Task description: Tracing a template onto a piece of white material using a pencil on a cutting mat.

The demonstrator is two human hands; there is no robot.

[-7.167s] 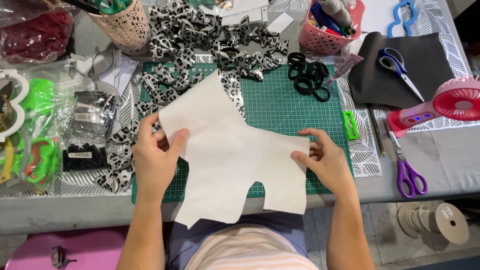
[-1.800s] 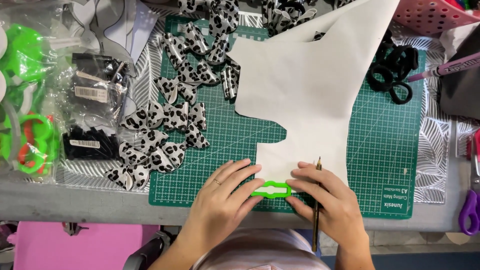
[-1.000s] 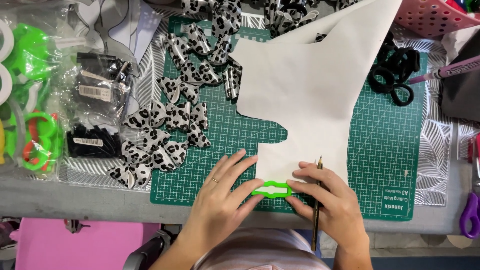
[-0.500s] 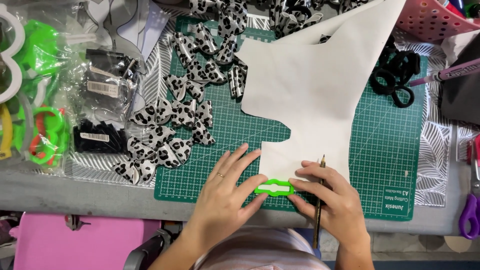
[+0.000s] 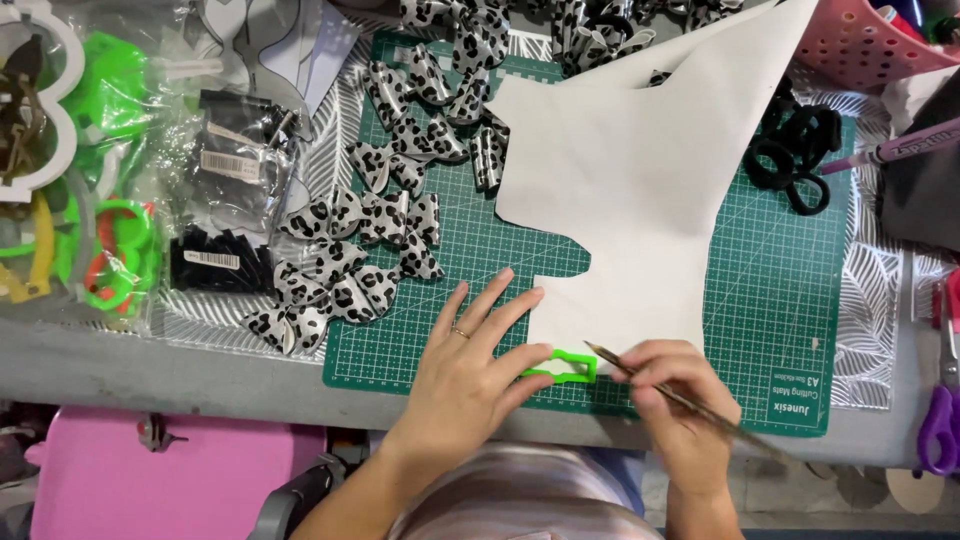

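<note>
Nearest me, my left hand [image 5: 468,375] lies flat with fingers spread, pressing down on a small green template [image 5: 562,366] – its fingertips hold the template's left end against the lower edge of the white sheet [image 5: 645,190]. My right hand [image 5: 680,400] sits just right of the template, pinched around a pencil [image 5: 690,402] whose tip touches the template's right end; the shaft runs back past my wrist toward the lower right.

The sheet spreads up and away from both hands across the green cutting mat [image 5: 770,300], its far corner reaching a pink basket [image 5: 870,45].

Beyond my left hand, a scatter of leopard-print bows [image 5: 355,245] covers the mat's left side and spills off its edge. Further left of those – clear bags of black clips [image 5: 225,200] and bright green plastic pieces [image 5: 100,150].

Out past my right hand, black hair ties [image 5: 795,160] rest by the sheet's right edge, and purple-handled scissors [image 5: 940,420] lie at the far right.
</note>
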